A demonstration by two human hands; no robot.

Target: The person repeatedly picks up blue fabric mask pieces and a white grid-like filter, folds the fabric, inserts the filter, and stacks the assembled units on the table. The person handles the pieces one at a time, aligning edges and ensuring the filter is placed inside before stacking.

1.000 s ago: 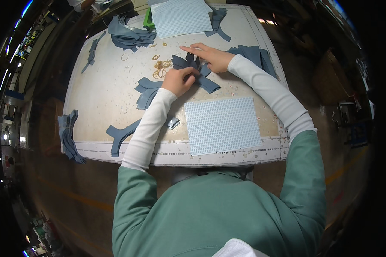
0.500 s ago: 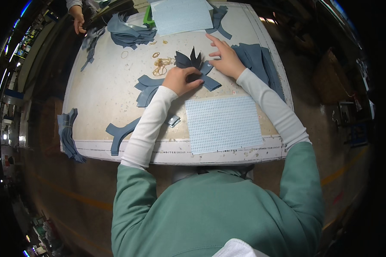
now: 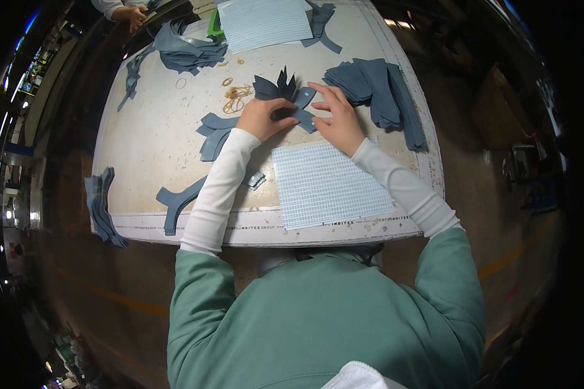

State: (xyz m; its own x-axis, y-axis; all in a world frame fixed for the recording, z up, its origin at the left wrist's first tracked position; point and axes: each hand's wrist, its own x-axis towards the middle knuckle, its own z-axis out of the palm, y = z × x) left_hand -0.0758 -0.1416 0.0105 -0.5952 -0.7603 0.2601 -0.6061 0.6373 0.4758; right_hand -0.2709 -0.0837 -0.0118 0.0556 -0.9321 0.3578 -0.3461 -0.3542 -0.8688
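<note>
A fanned bundle of dark blue-grey fabric pieces (image 3: 274, 89) stands partly raised at the middle of the table. My left hand (image 3: 261, 119) is closed around its lower part, fingers and thumb pinching the cloth. On the right side of the bundle, a flat blue-grey cut piece (image 3: 305, 120) carries a small white sticker (image 3: 306, 94). My right hand (image 3: 339, 122) lies beside that piece with fingers apart, its thumb tip close to the cloth's edge; whether it touches cannot be made out. Directly below both hands is a sheet of small printed labels (image 3: 331, 185).
Rubber bands (image 3: 237, 98) lie left of the bundle. Stacks of blue-grey pieces sit at the right (image 3: 376, 87), far left (image 3: 185, 48) and near-left edge (image 3: 100, 204). More label sheets (image 3: 263, 26) are at the back. Another person's hand (image 3: 136, 18) shows at the upper left.
My right hand has come down from above the bundle to beside the stickered piece. My left hand keeps its hold on the bundle. The whole view has shifted slightly.
</note>
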